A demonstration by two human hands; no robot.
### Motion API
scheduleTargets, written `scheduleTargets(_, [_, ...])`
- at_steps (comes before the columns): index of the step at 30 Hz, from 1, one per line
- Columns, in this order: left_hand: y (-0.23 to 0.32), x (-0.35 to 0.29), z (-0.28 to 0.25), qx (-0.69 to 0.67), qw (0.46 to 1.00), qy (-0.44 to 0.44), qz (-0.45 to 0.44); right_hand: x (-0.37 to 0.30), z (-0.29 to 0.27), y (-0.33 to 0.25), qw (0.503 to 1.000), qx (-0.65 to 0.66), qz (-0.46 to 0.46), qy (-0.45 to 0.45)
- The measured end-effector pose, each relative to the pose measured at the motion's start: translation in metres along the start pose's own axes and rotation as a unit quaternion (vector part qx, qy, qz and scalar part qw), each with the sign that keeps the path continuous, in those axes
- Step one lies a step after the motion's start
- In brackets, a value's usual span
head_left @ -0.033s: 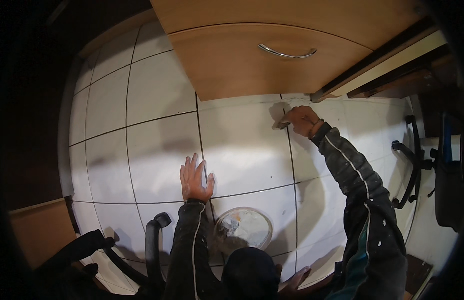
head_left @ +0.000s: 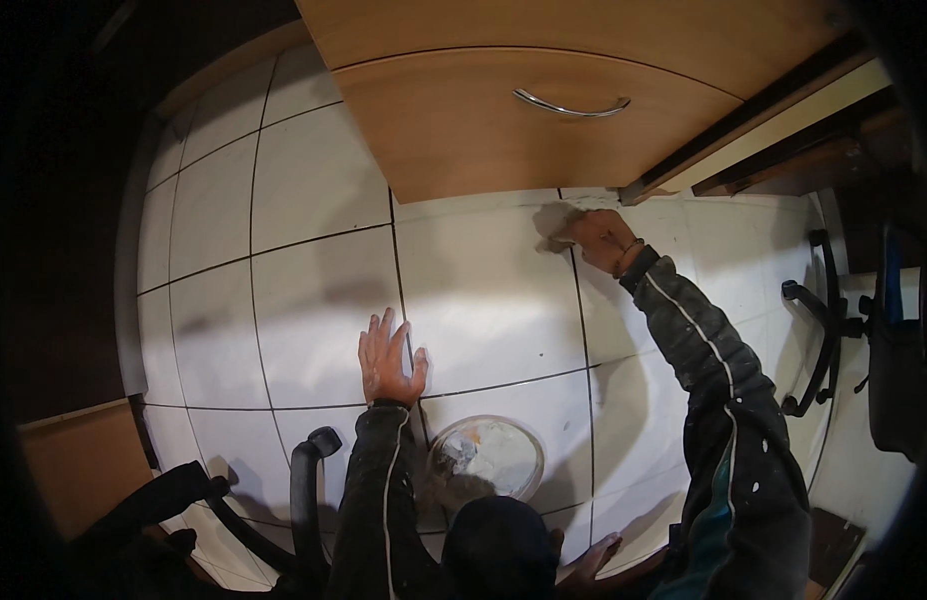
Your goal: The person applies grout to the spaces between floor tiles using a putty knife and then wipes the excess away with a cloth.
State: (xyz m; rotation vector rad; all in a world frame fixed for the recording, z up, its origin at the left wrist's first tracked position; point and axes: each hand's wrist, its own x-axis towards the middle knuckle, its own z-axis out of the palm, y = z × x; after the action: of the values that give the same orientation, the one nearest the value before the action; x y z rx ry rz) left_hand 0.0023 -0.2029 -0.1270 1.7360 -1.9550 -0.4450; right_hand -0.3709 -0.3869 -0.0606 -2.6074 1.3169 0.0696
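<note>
Large glossy white tiles cover the floor (head_left: 493, 320), divided by dark joints that bow toward the rim of the view. A light-brown wooden cabinet (head_left: 443, 130) stands at the top, its front carrying a curved metal handle (head_left: 573, 109). Black chair legs (head_left: 823, 320) rest at the right, and another black chair base (head_left: 305, 490) stands at lower left, beside a tan panel (head_left: 88, 465). Bright light crosses the middle tiles between soft shadows; the far left is too dark to read.
</note>
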Motion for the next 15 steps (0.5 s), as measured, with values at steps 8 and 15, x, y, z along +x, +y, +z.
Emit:
scheduleTargets(8, [-0.005, -0.002, 0.001, 0.027, 1.000, 0.001, -0.007, 0.034, 0.017, 0.016, 0.989, -0.032, -0.071, 0.128])
scheduleTargets(15, [-0.001, 0.000, -0.001, 0.027, 1.000, -0.012, -0.005, -0.010, 0.012, 0.056, 0.990, 0.052, 0.002, 0.131])
